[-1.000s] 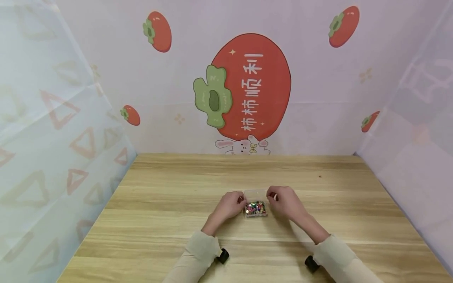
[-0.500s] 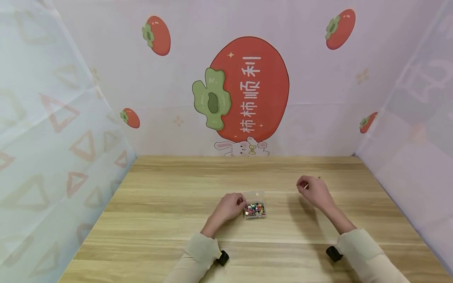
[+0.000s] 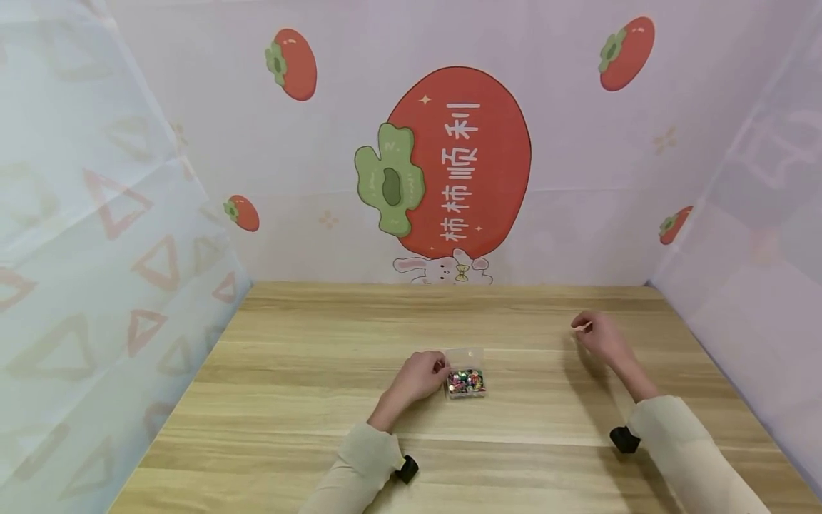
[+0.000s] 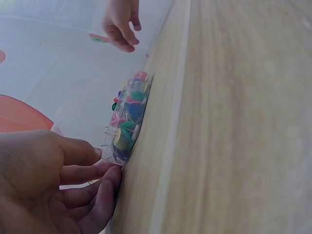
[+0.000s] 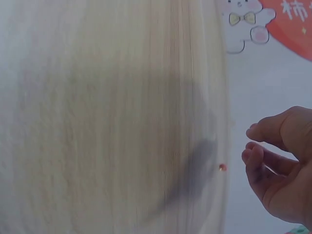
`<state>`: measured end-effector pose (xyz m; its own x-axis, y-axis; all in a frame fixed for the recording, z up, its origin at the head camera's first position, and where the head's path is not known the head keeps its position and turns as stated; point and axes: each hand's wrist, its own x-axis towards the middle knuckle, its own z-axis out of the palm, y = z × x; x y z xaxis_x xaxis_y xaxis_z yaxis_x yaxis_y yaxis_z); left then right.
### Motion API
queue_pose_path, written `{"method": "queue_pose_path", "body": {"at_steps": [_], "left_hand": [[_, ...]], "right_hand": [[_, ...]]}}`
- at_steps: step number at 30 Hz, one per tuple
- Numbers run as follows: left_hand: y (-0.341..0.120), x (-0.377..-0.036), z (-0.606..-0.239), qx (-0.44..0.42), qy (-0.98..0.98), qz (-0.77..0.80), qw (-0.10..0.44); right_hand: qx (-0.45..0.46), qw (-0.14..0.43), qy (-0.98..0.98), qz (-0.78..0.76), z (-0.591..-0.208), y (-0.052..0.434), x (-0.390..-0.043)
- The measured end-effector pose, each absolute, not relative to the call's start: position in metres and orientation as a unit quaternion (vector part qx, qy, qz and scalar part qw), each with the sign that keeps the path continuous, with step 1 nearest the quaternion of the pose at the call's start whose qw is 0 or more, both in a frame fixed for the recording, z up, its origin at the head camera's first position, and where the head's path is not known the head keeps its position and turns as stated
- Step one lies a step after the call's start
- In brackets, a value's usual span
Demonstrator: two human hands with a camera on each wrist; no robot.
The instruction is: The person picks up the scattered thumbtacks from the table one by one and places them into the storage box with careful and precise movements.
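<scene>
From the head cam, the left hand [image 3: 420,377] is sitting on the light wooden table [image 3: 308,400] with its curled fingers pressing against the left side of a small clear plastic box full of coloured pushpins [image 3: 466,380], which is lying flat near the middle of the table with its lid tipped open at the back. The right hand [image 3: 600,337] is hovering well off to the right of the box, toward the far right part of the table, fingers loosely bent; can't tell from here if anything tiny is pinched in it. Behind it all is a pale backdrop with a big red persimmon print [image 3: 459,160]. The left wrist cam is showing the fingertips [image 4: 105,187] touching the near end of the box, pins in green, blue and pink piling up inside, and the other hand is showing small in the distance. In the right wrist cam, the hand is looking relaxed and partly open, fingers gently curling around nothing, and a tiny red speck [image 5: 223,167] is sitting just beside the fingertips [image 5: 249,155] against the blurry tabletop edge.
</scene>
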<state>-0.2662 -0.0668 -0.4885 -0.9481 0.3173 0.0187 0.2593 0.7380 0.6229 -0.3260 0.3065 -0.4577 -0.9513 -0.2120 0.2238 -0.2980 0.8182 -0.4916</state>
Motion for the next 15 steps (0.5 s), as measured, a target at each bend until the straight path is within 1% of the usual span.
{"method": "queue_pose_path", "body": {"at_steps": [4, 11, 15], "left_hand": [[-0.066, -0.266, -0.488, 0.157, 0.931, 0.326, 0.041], [-0.066, -0.267, -0.488, 0.154, 0.932, 0.325, 0.041], [-0.067, -0.267, -0.488, 0.151, 0.932, 0.326, 0.043]], "right_hand": [[0.131, 0.076, -0.956, 0.253, -0.463, 0.318, -0.335], [0.13, 0.034, -0.966, 0.219, -0.462, 0.326, -0.35], [0.123, 0.026, -0.97, 0.209, -0.462, 0.326, -0.355]]}}
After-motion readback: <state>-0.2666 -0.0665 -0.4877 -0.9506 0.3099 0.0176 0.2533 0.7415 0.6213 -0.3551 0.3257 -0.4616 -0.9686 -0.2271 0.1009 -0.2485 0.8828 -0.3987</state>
